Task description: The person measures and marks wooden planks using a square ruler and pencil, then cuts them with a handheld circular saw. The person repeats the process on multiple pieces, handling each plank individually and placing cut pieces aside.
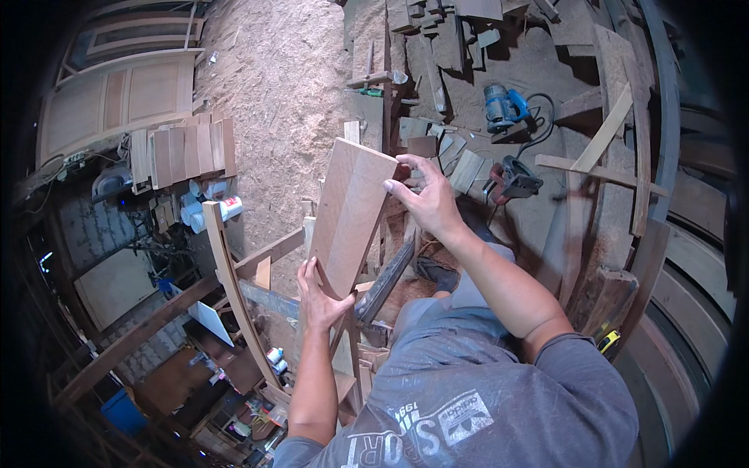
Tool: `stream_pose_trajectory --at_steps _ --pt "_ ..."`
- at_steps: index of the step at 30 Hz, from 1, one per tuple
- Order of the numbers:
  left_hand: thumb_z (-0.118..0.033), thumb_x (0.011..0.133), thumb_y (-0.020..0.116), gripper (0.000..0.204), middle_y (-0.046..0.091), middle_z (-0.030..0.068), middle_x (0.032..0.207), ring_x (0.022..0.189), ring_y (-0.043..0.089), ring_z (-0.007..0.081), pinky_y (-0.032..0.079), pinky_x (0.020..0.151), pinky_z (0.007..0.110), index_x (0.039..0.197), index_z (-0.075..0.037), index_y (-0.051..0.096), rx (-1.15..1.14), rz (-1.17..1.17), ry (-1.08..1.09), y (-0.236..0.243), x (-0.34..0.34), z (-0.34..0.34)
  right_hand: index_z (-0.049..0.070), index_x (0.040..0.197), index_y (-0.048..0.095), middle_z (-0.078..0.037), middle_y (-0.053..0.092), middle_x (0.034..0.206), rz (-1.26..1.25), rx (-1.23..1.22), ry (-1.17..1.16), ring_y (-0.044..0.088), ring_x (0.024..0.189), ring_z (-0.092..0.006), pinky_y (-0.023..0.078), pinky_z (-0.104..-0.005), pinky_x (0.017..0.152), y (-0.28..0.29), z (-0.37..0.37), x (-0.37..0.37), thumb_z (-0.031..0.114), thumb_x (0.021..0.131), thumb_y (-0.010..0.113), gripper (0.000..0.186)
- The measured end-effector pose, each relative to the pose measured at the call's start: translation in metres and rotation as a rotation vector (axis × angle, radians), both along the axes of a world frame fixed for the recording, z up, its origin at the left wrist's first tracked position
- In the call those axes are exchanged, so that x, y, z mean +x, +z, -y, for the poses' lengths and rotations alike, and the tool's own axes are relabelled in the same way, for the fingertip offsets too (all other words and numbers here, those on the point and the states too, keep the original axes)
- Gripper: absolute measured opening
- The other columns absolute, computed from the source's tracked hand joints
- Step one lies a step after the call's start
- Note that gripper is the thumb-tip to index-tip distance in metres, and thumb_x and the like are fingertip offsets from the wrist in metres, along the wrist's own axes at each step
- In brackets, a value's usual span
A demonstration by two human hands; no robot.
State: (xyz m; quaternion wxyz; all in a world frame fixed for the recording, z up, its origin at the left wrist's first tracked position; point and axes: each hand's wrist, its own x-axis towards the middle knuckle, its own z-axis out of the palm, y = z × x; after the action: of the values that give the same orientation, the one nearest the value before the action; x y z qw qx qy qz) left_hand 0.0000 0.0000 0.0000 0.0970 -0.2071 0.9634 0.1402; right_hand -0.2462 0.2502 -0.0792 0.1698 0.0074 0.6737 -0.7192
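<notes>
A flat wooden board (353,203) with lengthwise strips of differing tone is held at a tilt in front of me, its far end up and to the left of its right corner. My left hand (320,300) grips its near end, fingers on the left edge and thumb to the right. My right hand (425,199) grips the far right corner, thumb on the edge and fingers curled round it. Below the board is a wooden frame of upright and cross pieces (223,257).
A blue router (503,109) and a dark power tool (511,183) lie on the dusty surface at right among wood offcuts (437,23). A tape measure (610,341) sits lower right. Wood shavings (265,86) cover the ground ahead. Stacked boards (183,152) and panel doors (117,105) stand upper left.
</notes>
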Motion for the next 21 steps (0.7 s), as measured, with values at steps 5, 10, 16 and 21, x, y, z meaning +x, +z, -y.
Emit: stream_pose_trajectory --at_steps 5,10,16,21 --pt "-0.033 0.055 0.094 0.126 0.042 0.0245 0.157 0.15 0.041 0.0471 0.037 0.126 0.06 0.164 -0.012 0.033 -0.003 0.0 0.006 0.003 0.0 0.001 0.002 0.138 0.068 -0.021 0.068 0.134 -0.028 0.033 0.022 0.077 0.113 -0.0305 0.065 -0.0395 0.095 0.007 -0.002 -0.003 0.028 0.094 0.088 0.055" --pt "-0.033 0.055 0.094 0.126 0.042 0.0247 0.156 0.148 0.043 0.0472 0.038 0.125 0.06 0.164 -0.011 0.034 0.01 -0.015 0.005 0.001 -0.001 0.0 0.001 0.135 0.07 -0.021 0.07 0.129 -0.093 0.047 0.064 0.08 0.104 -0.0295 0.065 -0.0391 0.091 0.004 -0.008 -0.01 0.03 0.093 0.089 0.054" --pt "-0.034 0.056 0.094 0.125 0.042 0.0259 0.156 0.148 0.043 0.048 0.039 0.124 0.061 0.163 -0.011 0.034 0.015 -0.027 -0.021 0.0 0.002 0.002 0.001 0.131 0.071 -0.018 0.07 0.127 -0.186 0.12 0.145 0.079 0.093 -0.028 0.065 -0.0394 0.087 0.003 -0.015 -0.018 0.033 0.093 0.088 0.053" --pt "-0.036 0.057 0.094 0.126 0.04 0.0274 0.158 0.15 0.041 0.0496 0.039 0.124 0.062 0.164 -0.012 0.034 0.029 -0.031 -0.022 0.001 0.003 0.003 0.002 0.131 0.07 -0.017 0.07 0.128 -0.173 0.135 0.173 0.078 0.095 -0.0263 0.065 -0.0399 0.087 0.005 -0.017 -0.02 0.034 0.093 0.088 0.053"
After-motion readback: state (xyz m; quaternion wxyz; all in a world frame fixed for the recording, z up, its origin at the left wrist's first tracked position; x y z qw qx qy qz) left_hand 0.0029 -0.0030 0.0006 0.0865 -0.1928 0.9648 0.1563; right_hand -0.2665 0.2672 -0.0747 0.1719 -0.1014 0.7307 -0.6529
